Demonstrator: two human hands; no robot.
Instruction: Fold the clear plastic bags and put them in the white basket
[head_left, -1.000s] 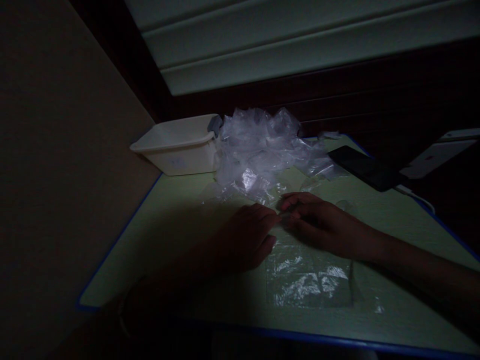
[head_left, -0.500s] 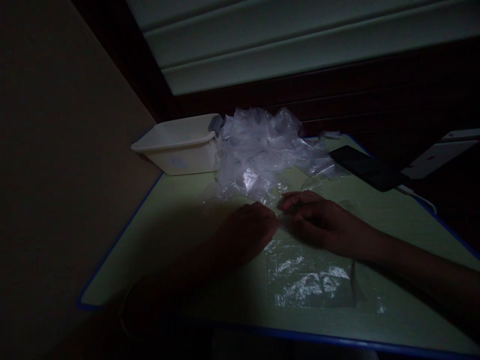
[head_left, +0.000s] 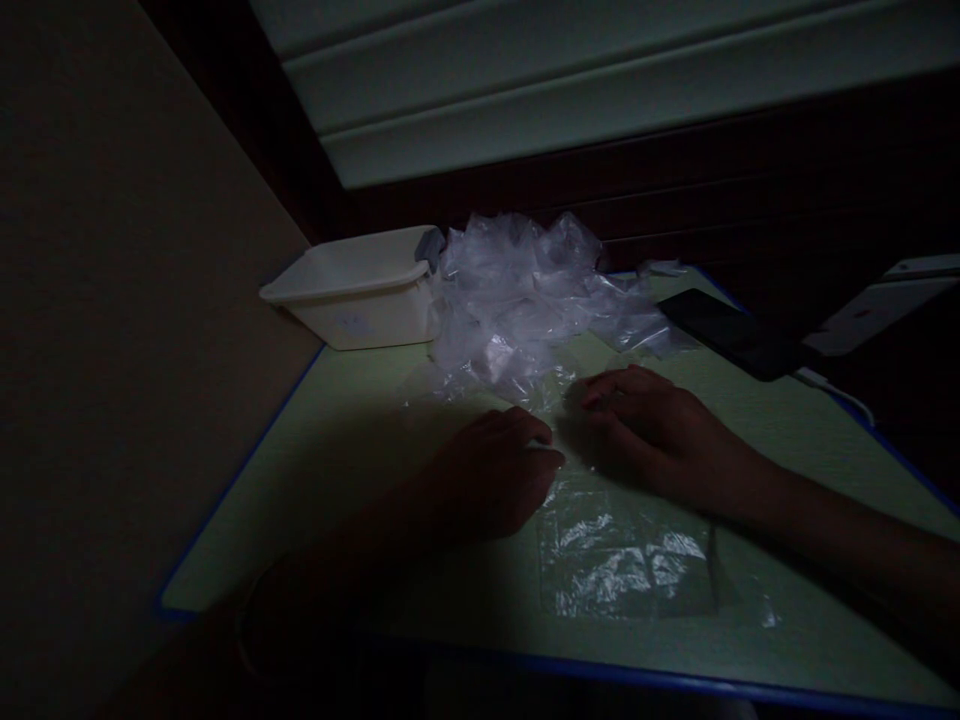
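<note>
A clear plastic bag lies flat on the table in front of me, its film catching the light. At its upper left corner my left hand is closed, thumb and forefinger together at the bag's edge. My right hand rests over the bag's upper right part, fingers bent and closed around its top edge. Both hands are in deep shadow, so the film between the fingers hardly shows. Just beyond them a heap of crumpled clear plastic bags is piled up.
A cream plastic bin with a grey latch stands left of the heap. On the right lie a dark phone, a white box and a white cable. The light table has a blue edge; walls border it at the left and back.
My right hand has moved a little to the right, away from my left, widening the gap between them. The flat bag has shifted slightly right. My left hand has barely moved.
</note>
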